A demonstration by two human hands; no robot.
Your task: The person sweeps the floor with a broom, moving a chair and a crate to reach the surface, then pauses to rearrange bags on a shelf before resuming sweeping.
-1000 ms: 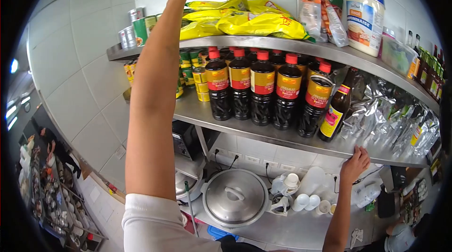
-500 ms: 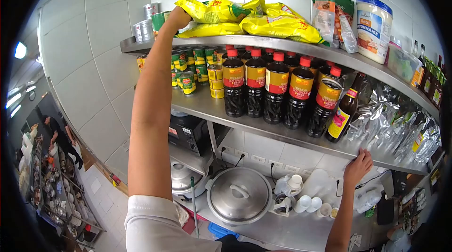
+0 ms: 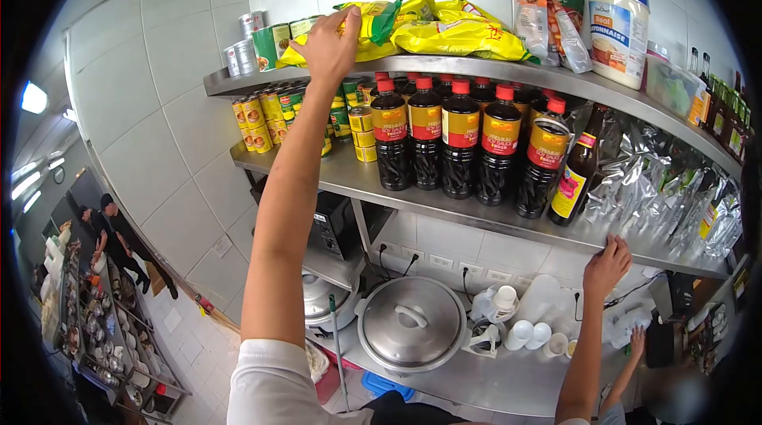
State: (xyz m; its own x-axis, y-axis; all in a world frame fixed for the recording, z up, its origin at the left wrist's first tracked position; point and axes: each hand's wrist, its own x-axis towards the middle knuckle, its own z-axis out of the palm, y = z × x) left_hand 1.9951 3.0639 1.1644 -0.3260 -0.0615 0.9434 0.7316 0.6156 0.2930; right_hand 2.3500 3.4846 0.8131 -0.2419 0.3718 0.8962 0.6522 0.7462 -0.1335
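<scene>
Left grip [image 3: 329, 48] partly hides yellow bags [image 3: 456, 38]; rack items [image 3: 99, 322], perhaps dishes, too small.

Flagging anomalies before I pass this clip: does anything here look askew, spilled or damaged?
Only mildly: the yellow bags on the upper shelf lie heaped at uneven angles, overlapping, while the soy sauce bottles below stand in neat rows. I see no spill or damage.

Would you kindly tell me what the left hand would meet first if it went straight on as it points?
Most likely the yellow plastic bag with the green end on the upper steel shelf; the left hand overlaps it in view, though contact is unclear.
</scene>
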